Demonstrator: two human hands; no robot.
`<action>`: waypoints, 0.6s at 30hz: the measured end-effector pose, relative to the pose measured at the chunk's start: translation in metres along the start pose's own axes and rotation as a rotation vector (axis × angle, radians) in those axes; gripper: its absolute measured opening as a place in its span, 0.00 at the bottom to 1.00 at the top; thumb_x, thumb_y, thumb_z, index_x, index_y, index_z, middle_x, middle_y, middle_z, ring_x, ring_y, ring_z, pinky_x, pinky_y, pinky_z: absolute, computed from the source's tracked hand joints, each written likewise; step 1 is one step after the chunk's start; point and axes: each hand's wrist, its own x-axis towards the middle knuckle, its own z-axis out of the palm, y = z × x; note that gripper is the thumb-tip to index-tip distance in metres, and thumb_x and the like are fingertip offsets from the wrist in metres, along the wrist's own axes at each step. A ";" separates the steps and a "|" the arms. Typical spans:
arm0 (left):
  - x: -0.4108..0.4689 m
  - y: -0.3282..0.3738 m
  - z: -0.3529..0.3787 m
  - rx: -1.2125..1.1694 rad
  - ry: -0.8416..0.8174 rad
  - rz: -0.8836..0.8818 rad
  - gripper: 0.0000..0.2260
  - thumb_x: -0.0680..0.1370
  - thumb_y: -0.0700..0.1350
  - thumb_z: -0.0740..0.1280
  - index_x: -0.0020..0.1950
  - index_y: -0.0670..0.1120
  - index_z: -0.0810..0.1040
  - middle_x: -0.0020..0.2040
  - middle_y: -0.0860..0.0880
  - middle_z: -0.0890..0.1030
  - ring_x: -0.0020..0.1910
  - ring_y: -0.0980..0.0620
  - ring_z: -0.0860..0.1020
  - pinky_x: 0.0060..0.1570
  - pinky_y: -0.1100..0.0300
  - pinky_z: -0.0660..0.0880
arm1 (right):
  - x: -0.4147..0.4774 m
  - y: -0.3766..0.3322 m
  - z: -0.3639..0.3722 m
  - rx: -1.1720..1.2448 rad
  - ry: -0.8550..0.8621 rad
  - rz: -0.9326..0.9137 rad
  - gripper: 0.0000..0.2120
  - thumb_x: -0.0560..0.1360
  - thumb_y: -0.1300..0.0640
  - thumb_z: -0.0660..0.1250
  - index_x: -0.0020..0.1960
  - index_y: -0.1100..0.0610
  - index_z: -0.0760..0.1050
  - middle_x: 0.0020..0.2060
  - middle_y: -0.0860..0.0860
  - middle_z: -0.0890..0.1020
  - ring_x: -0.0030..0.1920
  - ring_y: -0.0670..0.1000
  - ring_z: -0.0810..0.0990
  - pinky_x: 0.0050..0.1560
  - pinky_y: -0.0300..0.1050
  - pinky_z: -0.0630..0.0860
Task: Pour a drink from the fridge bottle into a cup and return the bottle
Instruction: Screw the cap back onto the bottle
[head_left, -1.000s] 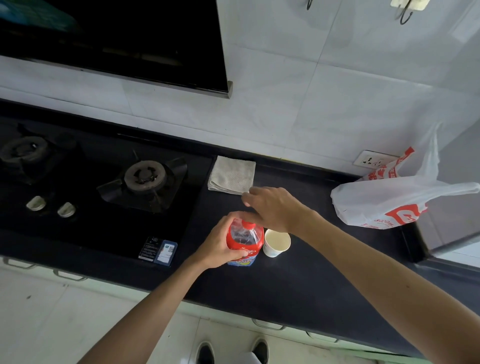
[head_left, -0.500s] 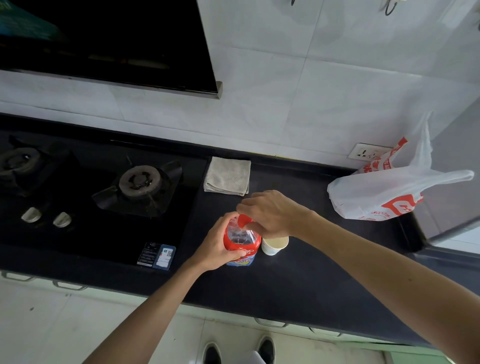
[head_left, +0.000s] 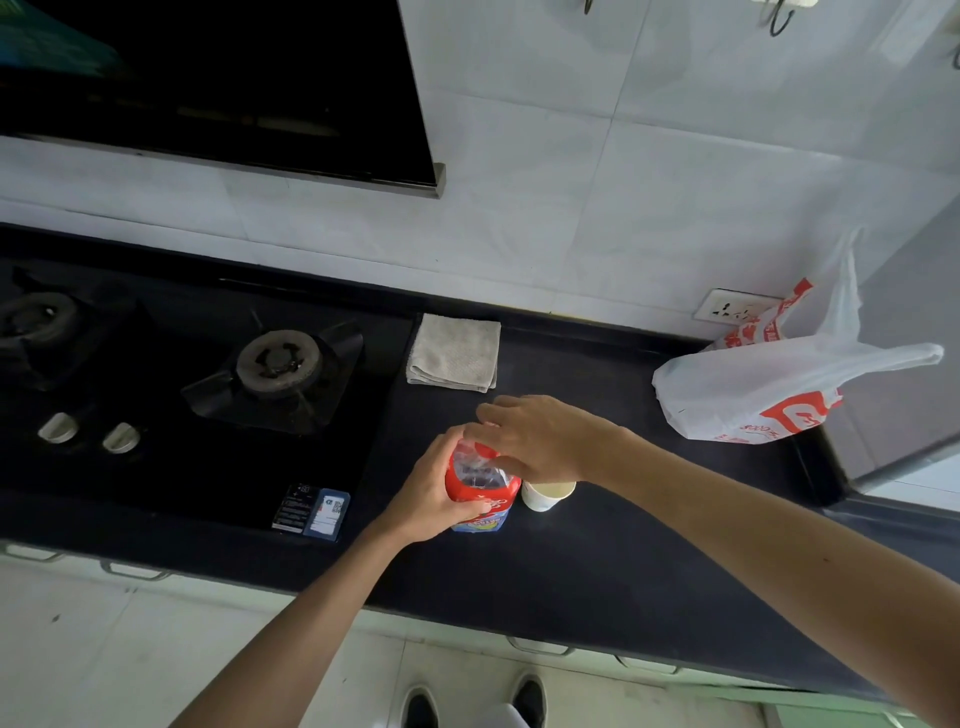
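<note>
I can't see most of the top of the bottle (head_left: 480, 480) under the right grip (head_left: 540, 441), which also covers part of the cup (head_left: 548, 498), and the hob sticker (head_left: 317, 512) print is too small to read.

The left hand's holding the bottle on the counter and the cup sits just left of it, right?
Not quite: the head view shows the cup standing just right of the bottle, which the left hand does hold on the counter.

One bottle (head_left: 480, 491). On the bottle, two hands (head_left: 431, 488) (head_left: 540, 436). Right of it, one cup (head_left: 543, 500), one bag (head_left: 753, 395). Behind, one cloth (head_left: 453, 352). Left, two burners (head_left: 278, 364) (head_left: 39, 317), two knobs (head_left: 58, 427) (head_left: 120, 437).
</note>
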 end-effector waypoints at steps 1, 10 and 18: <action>0.000 -0.001 0.000 0.003 0.000 -0.006 0.40 0.66 0.49 0.80 0.72 0.53 0.64 0.64 0.52 0.75 0.65 0.52 0.76 0.60 0.49 0.79 | -0.001 0.002 -0.001 -0.018 0.013 -0.010 0.21 0.80 0.53 0.66 0.70 0.58 0.69 0.53 0.54 0.79 0.51 0.54 0.78 0.47 0.49 0.78; 0.000 0.003 -0.001 0.021 0.003 0.021 0.39 0.65 0.46 0.81 0.71 0.57 0.64 0.64 0.53 0.74 0.65 0.53 0.76 0.59 0.53 0.79 | 0.005 -0.007 -0.006 -0.227 -0.038 0.113 0.24 0.83 0.41 0.50 0.56 0.60 0.73 0.42 0.53 0.82 0.39 0.56 0.82 0.37 0.48 0.75; -0.001 0.007 -0.002 0.000 0.019 0.020 0.37 0.64 0.46 0.81 0.68 0.56 0.68 0.60 0.53 0.78 0.61 0.52 0.79 0.56 0.53 0.81 | 0.017 -0.026 0.007 -0.209 0.014 0.494 0.28 0.83 0.40 0.47 0.35 0.57 0.70 0.28 0.49 0.69 0.30 0.51 0.69 0.33 0.45 0.64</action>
